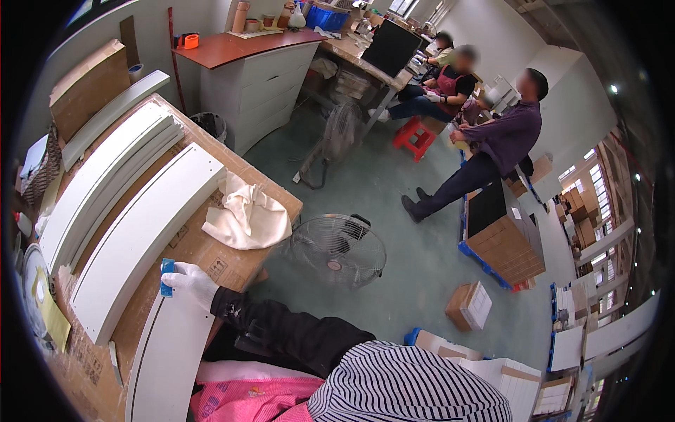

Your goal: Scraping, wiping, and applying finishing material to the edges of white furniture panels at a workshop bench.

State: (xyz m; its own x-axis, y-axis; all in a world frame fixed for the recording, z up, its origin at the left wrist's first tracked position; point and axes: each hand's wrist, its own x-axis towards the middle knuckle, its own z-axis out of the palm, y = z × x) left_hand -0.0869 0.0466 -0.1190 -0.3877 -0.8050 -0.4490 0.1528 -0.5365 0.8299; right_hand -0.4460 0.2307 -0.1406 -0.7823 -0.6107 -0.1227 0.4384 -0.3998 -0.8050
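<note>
My right hand (192, 283), in a white glove with a black sleeve cover, has its fingers closed on a small blue block (167, 277). The block rests at the far end of a long white board (169, 352), close to the table's right edge. What the block is made of I cannot make out. To the left of this board lies a second white board (144, 243), and beyond it a stack of white boards (105, 186). A crumpled cream cloth (247, 219) is on the table's far right corner. My left hand is out of view.
Cardboard covers the table (271, 193). A floor fan (337, 253) stands right of it, another fan (343, 133) farther off. A cabinet with a red-brown top (260, 77) is at the back. One person (503, 144) stands; others sit behind. A carton (469, 307) lies on the floor.
</note>
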